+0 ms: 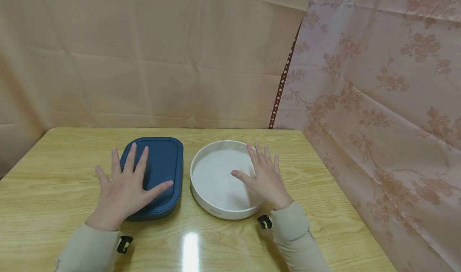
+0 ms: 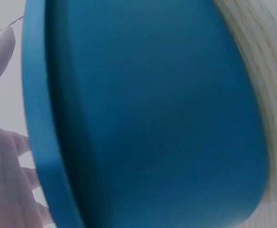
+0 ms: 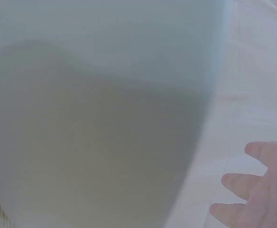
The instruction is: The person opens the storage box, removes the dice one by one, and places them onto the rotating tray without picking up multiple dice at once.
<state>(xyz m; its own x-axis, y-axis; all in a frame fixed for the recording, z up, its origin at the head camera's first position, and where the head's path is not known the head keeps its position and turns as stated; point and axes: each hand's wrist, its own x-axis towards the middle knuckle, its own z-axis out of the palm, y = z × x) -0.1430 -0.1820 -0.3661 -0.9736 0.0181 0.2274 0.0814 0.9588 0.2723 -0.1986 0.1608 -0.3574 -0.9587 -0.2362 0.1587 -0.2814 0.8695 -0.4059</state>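
Note:
A dark blue rectangular container with rounded corners (image 1: 163, 164), seemingly lidded, lies on the left of the table. My left hand (image 1: 124, 192) is spread above its left side, fingers straight and apart, holding nothing. To the right stands a round white shallow tray (image 1: 216, 180) with a low rim and nothing in it. Over its right edge my right hand (image 1: 266, 180) is spread with straight fingers, also holding nothing. In the left wrist view the blue container (image 2: 157, 114) fills most of the picture. The white tray (image 3: 96, 142) fills much of the right wrist view, with a shadow across it.
Both things stand on a light wood-grain table (image 1: 342, 224), a narrow gap between them. A beige curtain (image 1: 162, 63) hangs behind the table, and a pink floral cloth (image 1: 389, 103) borders its right side. Dark wrist devices (image 1: 124, 244) sit at both cuffs.

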